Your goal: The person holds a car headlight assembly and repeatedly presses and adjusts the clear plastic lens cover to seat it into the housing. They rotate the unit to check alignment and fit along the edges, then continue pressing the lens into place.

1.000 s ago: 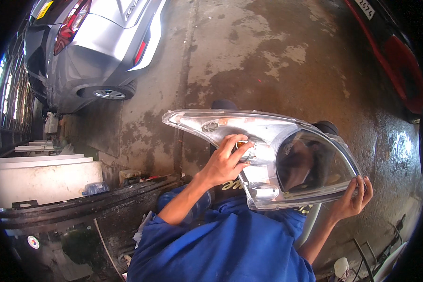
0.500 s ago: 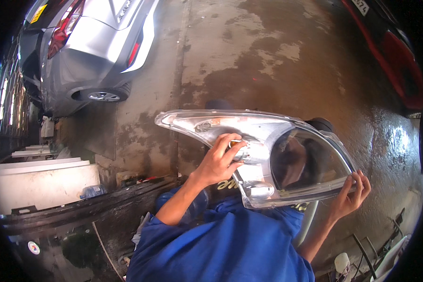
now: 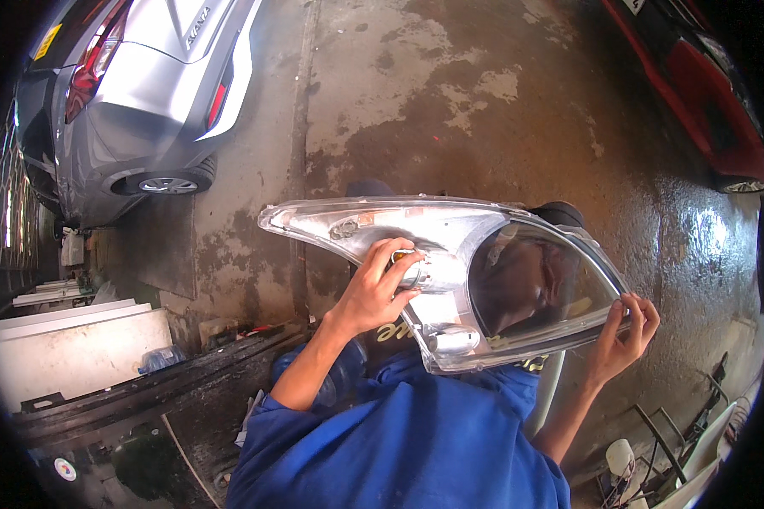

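Observation:
Across my lap, over the blue top I wear, lies a car headlight housing [image 3: 454, 246], silvery inside with a large dark opening [image 3: 530, 284] at its right side. My left hand [image 3: 369, 288] is closed, its fingers curled round a small round silvery cup [image 3: 409, 270] in the housing's middle; a bit of amber shows at the cup's top. A smaller silvery cup [image 3: 454, 341] sits below it near the lower edge. My right hand [image 3: 626, 335] pinches the clear rim at the housing's right end, thumb and fingers on either side.
A silver-grey car [image 3: 144, 110] stands at the far left, a red and dark vehicle [image 3: 709, 102] at the far right. White panels [image 3: 76, 348] and a long dark panel [image 3: 119, 424] lie to my left. Frame pieces [image 3: 662, 441] lie at lower right. The concrete floor [image 3: 382, 110] has wet patches.
The whole view has shifted slightly, so car, headlight and hands all appear further left. Both hands keep their holds on the headlight housing.

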A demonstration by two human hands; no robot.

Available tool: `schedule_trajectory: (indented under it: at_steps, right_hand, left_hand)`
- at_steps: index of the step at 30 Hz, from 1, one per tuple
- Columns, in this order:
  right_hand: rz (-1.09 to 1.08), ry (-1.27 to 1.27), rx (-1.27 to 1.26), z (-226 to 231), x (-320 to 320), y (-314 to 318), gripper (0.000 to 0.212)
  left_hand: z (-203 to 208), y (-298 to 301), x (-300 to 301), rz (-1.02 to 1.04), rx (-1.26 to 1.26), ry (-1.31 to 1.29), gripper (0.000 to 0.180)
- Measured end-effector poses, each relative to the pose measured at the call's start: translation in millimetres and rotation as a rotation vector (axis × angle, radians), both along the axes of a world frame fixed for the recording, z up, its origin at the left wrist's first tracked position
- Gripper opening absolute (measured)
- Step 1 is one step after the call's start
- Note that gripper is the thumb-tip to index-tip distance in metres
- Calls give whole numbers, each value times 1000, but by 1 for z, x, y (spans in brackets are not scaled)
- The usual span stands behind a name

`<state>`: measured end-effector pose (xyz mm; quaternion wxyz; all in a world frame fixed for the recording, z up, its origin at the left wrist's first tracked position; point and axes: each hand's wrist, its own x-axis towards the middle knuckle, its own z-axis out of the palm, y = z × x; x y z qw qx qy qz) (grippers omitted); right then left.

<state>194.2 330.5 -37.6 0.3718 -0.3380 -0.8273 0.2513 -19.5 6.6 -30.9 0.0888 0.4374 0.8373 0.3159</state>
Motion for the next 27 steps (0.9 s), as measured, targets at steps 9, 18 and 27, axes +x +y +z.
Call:
schedule_trajectory:
  at_steps: [9, 18, 27]
  right_hand:
    - [-21, 26, -2, -3, -6, -3, 16]
    - [-30, 83, 26, -10, -10, 1, 15]
    - [-24, 45, -123, 2, -11, 3, 12]
  left_hand:
    - [-7, -4, 0, -3, 58, 31, 62]
    - [-23, -7, -8, -71, 128, 52, 62]
    - [-26, -10, -9, -56, 152, 29, 62]
